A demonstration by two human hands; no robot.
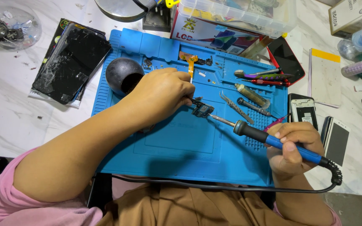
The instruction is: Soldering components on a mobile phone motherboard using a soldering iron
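Observation:
My right hand [292,146] grips a blue-handled soldering iron [273,141], its metal tip reaching left to a small dark circuit part [202,110] on the blue work mat [181,142]. My left hand [162,94] is closed just left of that part and holds a thin dark tool against it; the tool is mostly hidden by the fingers. An orange flex cable [190,62] lies just beyond my left hand.
A black round holder [124,75] sits at the mat's left. Tweezers [235,108], screwdrivers [265,77] and a tube [251,95] lie on the mat's right. A cracked phone screen [70,62] lies left; phones [303,109] and a notepad [324,77] lie right. Boxes stand behind.

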